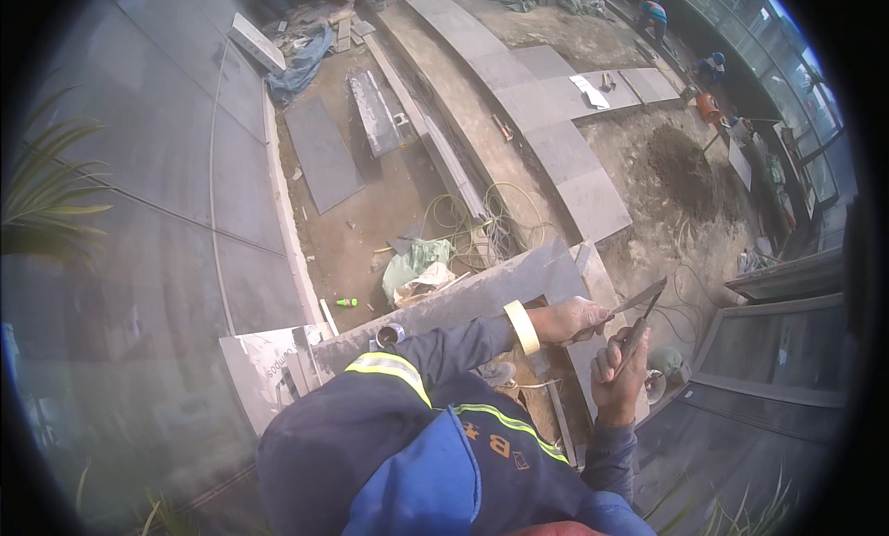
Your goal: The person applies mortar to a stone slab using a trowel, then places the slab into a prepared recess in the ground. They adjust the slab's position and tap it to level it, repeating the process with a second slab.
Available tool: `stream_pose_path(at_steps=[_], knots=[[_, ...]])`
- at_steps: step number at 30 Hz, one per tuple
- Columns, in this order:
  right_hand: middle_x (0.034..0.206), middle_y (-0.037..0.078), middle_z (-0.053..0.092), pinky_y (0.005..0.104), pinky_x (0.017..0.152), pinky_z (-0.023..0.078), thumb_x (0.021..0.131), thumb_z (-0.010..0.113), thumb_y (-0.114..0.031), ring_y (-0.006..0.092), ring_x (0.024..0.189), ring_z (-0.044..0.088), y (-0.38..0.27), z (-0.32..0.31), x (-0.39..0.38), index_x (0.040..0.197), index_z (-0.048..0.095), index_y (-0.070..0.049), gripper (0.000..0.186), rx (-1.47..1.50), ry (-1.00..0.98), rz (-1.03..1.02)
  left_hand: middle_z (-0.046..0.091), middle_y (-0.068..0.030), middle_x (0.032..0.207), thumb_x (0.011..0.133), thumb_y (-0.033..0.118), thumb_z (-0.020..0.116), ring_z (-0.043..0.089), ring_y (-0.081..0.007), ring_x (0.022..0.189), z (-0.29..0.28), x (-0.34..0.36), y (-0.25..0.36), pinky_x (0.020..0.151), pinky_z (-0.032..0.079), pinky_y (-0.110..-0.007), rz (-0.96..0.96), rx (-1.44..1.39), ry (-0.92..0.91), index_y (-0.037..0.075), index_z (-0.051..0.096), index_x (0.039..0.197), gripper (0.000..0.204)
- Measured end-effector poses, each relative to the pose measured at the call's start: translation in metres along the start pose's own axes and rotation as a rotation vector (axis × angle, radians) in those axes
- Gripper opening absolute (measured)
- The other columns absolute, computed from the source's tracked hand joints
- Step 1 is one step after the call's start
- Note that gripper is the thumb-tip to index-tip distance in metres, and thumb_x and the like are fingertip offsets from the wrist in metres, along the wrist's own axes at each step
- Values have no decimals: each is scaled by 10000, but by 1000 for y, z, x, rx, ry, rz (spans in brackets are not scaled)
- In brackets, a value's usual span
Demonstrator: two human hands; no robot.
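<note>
My left hand (pixel 569 322) is closed around the grip of a flat-bladed putty knife (pixel 642 295), its blade pointing up and to the right. A pale yellow roll of tape (pixel 521 328) sits around my left wrist like a bracelet. Just below, my right hand (pixel 619 367) grips a second tool with a dark handle (pixel 635 330) and a thin blade; its exact kind I cannot make out. The two blades cross or nearly meet; whether they touch cannot be told. Both hands are held in front of me, above a grey slab ledge (pixel 546 272).
Grey slabs (pixel 579 195) form a curved path ahead. Coiled yellowish cables (pixel 482 226) and a pale green sack (pixel 417 263) lie beyond the ledge. An open can (pixel 389 334) stands left of my arm. Glass panels (pixel 148 166) rise at left. Two people (pixel 710 66) work far right near an orange bucket (pixel 707 107).
</note>
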State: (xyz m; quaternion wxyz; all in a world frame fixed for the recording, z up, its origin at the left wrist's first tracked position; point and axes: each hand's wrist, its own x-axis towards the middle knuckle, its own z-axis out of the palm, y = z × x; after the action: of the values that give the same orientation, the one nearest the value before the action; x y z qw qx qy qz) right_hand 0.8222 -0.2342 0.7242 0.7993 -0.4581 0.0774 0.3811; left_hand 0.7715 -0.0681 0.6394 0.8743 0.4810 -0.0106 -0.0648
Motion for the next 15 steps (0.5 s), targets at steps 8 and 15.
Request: stream_pose_path(at_steps=[8, 15], knots=[[626, -34, 437, 244, 383, 283, 1097, 418, -530, 87, 424, 374, 4, -11, 11, 1010, 567, -135, 432, -40, -11, 25, 446, 23, 614, 1088, 532, 450, 387, -84, 466, 0, -8, -5, 426, 319, -267, -47, -1, -3, 38, 604, 967, 531], [635, -18, 459, 234, 393, 320, 1087, 439, -544, 88, 438, 400, 0, -7, 17, 1007, 555, -134, 433, -57, -57, 48, 473, 11, 604, 1077, 576, 440, 402, -85, 444, -7, -14, -9, 423, 349, -263, -11, -13, 52, 25, 629, 985, 590]])
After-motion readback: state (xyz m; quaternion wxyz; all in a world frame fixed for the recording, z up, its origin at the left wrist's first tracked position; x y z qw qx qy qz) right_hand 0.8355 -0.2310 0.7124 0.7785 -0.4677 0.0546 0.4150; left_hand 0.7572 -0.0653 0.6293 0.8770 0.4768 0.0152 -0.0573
